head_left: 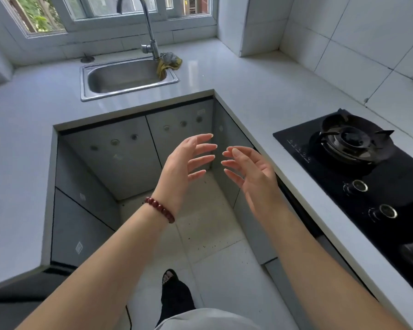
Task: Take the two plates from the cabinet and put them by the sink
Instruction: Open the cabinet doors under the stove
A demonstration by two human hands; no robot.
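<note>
I counted two empty hands, left and right, one bead bracelet, one sink, one faucet, one rag, and two stove knobs.

The grey cabinet doors under the counter were all shut, so whatever they held stayed out of sight. The stove ran off the right edge, its nearer burner only partly shown. The tap's spout was clipped at the top, and the small marks beside the burner were too tiny to read.
</note>
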